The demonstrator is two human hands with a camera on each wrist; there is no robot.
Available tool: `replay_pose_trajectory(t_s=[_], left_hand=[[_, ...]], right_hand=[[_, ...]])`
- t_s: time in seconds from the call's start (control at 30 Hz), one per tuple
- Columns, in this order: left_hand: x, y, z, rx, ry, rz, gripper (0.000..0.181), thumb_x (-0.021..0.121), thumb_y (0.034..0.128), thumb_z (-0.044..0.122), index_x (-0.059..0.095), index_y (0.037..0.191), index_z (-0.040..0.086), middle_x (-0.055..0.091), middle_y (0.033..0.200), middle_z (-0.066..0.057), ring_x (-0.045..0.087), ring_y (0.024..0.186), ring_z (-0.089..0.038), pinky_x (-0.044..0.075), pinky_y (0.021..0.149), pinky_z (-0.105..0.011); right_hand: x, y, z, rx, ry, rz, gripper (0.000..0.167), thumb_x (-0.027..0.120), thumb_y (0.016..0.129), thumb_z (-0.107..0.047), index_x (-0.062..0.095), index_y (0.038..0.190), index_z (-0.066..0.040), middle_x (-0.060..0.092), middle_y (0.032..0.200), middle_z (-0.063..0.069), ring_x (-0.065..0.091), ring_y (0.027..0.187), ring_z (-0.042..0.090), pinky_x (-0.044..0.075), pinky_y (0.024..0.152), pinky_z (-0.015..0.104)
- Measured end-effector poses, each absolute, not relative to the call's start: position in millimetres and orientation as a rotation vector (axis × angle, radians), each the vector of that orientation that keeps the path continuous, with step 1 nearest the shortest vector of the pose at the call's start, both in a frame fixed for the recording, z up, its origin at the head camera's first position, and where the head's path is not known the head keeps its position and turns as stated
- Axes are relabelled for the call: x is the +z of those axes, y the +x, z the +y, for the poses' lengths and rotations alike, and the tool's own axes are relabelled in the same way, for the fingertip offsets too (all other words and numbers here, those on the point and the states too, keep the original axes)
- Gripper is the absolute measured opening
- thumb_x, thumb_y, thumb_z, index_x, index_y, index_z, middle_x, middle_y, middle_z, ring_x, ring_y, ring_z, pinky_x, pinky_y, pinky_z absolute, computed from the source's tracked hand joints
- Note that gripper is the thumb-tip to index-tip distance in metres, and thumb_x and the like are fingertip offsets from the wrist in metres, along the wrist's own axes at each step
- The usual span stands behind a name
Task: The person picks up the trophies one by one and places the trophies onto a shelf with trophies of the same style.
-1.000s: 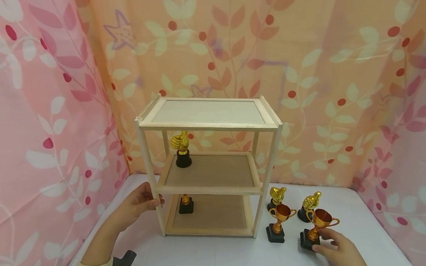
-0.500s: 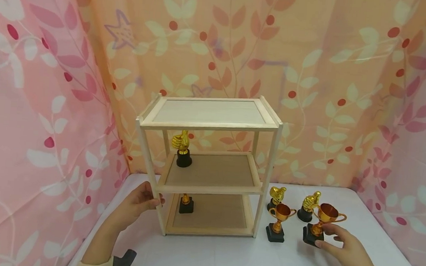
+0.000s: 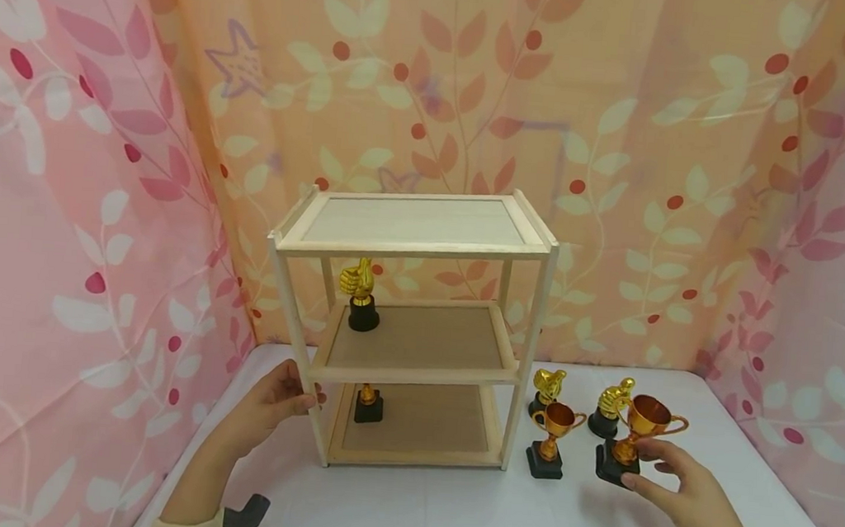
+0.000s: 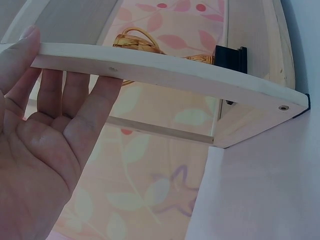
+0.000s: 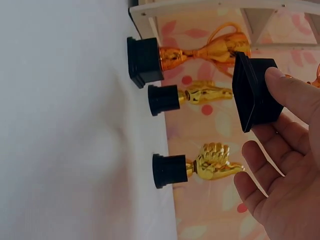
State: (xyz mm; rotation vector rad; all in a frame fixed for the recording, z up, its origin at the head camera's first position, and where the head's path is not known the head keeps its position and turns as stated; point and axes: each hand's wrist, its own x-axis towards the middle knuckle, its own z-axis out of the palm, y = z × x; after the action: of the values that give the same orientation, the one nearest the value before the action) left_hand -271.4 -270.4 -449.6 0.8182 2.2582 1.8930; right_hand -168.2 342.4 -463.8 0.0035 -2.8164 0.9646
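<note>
My right hand (image 3: 691, 491) pinches a copper-coloured trophy cup (image 3: 628, 437) by its black base (image 5: 260, 95); in the right wrist view the base hangs clear of the table, its hollow underside showing. My left hand (image 3: 269, 409) grips the front left post of a pale wooden three-tier shelf (image 3: 414, 374), thumb on one side and fingers on the other in the left wrist view. A gold thumbs-up trophy (image 3: 364, 296) stands on the middle tier at left. Another trophy cup (image 3: 369, 404) stands on the bottom tier, its top hidden behind the middle tier.
Right of the shelf, a second copper-coloured trophy cup (image 3: 548, 439) stands on the white table (image 3: 433, 512). Two gold thumbs-up trophies (image 5: 212, 162) stand behind the cups. Patterned curtains (image 3: 625, 147) enclose the back and sides.
The cup in my right hand has risen off the table, shifting slightly right, then a little back left. My left hand stays on the post and the shelf has not moved.
</note>
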Motion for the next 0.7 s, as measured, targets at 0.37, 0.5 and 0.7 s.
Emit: replay_pose_trajectory(t_s=[0.37,0.5,0.7], left_hand=[[-447,-270,-271,1.886,0.813,2.276,0.026,0.062,0.1006,0.004,0.044,0.119,-0.002,0.061,0.111,-0.019,0.07,0.109,-0.025,0.058,0.092,-0.033],[-448,-271,-272,1.875,0.801,2.288,0.027,0.062,0.1006,0.005,0.044,0.12,-0.002,0.061,0.112,-0.019,0.071,0.108,-0.018,0.058,0.092,-0.032],[-450,-272,-272,1.887,0.801,2.272,0.028,0.062,0.1004,0.004,0.044,0.121,-0.003,0.06,0.112,-0.02,0.07,0.111,-0.024,0.058,0.093,-0.032]], right_hand=[[-447,-156,315,0.965,0.04,-2.792,0.06,0.081,0.086,-0.045,0.061,0.129,-0.009,0.069,0.12,0.013,0.059,0.111,0.036,0.05,0.085,0.062],[-442,-155,302,0.948,0.072,-2.781,0.056,0.083,0.084,-0.047,0.064,0.125,-0.013,0.069,0.118,0.007,0.058,0.105,0.025,0.052,0.082,0.048],[-442,-154,287,0.903,0.153,-2.681,0.047,0.086,0.081,-0.043,0.067,0.119,-0.02,0.067,0.113,-0.002,0.053,0.094,0.004,0.047,0.074,0.027]])
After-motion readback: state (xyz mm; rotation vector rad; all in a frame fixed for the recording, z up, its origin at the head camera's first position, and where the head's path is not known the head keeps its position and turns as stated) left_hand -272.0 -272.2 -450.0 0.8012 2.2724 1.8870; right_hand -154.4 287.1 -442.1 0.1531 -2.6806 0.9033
